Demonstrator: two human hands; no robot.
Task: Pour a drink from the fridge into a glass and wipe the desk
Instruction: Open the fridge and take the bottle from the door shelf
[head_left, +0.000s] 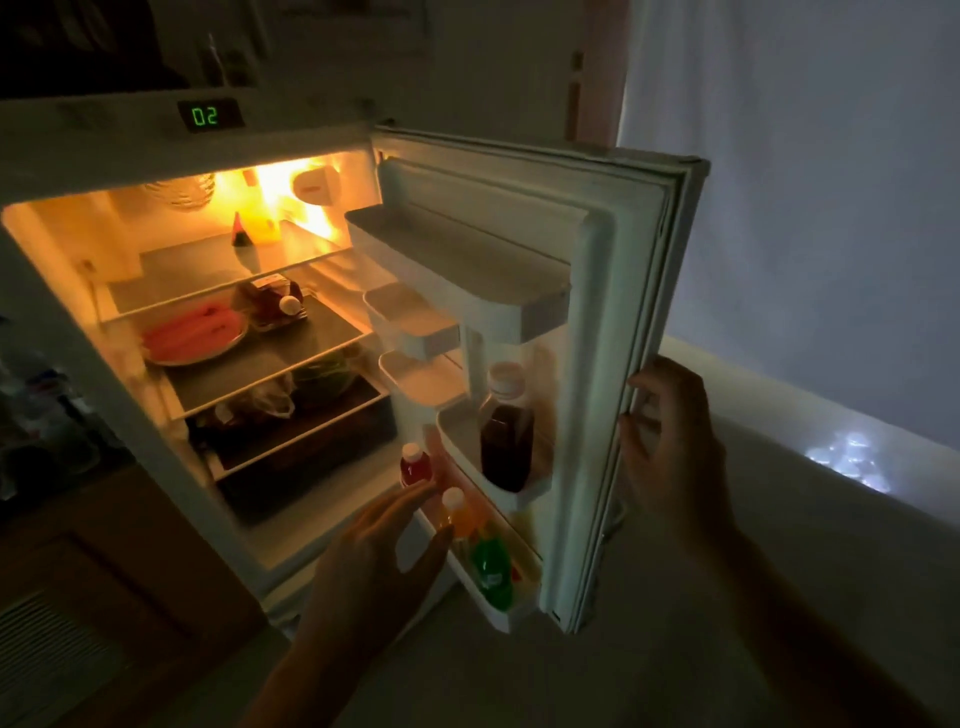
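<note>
A dim home kitchen: an under-counter fridge (218, 322) stands open and lit at 11 o'clock, a plate of food (195, 335) on its shelf, drink bottles (506, 436) in the door (597, 364) at centre, wooden cabinet (104, 571) at 8 o'clock.

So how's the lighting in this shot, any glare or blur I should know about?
Head view: the room is dark, lit mainly by the fridge's warm interior lamp, which blows out to glare on the top shelf; the dark-liquid bottle with the pale cap in the door reads clearly; the left hand is dim and soft-edged; straight edges bow from the wide lens.
</note>
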